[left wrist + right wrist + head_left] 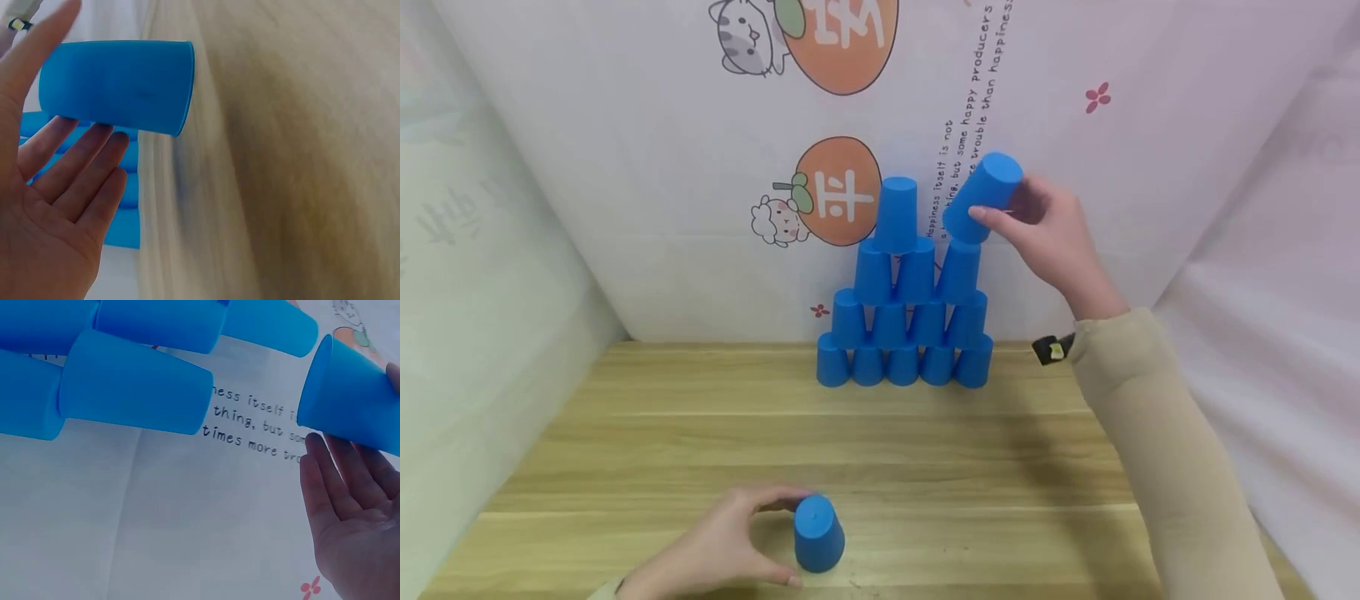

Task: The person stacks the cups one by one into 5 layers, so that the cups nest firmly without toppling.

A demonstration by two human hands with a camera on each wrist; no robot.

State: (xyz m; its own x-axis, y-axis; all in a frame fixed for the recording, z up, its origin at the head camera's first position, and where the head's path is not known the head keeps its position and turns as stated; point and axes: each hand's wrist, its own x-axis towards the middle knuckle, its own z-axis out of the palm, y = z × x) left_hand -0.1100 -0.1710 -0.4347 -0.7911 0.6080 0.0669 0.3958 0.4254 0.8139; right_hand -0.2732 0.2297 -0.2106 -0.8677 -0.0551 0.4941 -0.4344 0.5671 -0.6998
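Note:
In the head view my right hand (1056,229) grips a tilted blue cup (988,192) between thumb and fingers. That cup is just above the right end of the cup pyramid. In the right wrist view the same cup (353,397) has its wide rim facing the stacked cups (137,384). My left hand (718,537) curves loosely around another blue cup (818,537), upside down on the table at the front. In the left wrist view its fingers (94,162) lie along one side of this cup (119,84); the thumb looks slightly apart.
The pyramid of upside-down blue cups (902,367) rises against the back wall, a single cup (897,215) standing on its three-cup row. A white printed cloth (700,208) covers the wall behind. A wooden table (700,442) lies beneath; pale cloth sides (1262,333) flank it.

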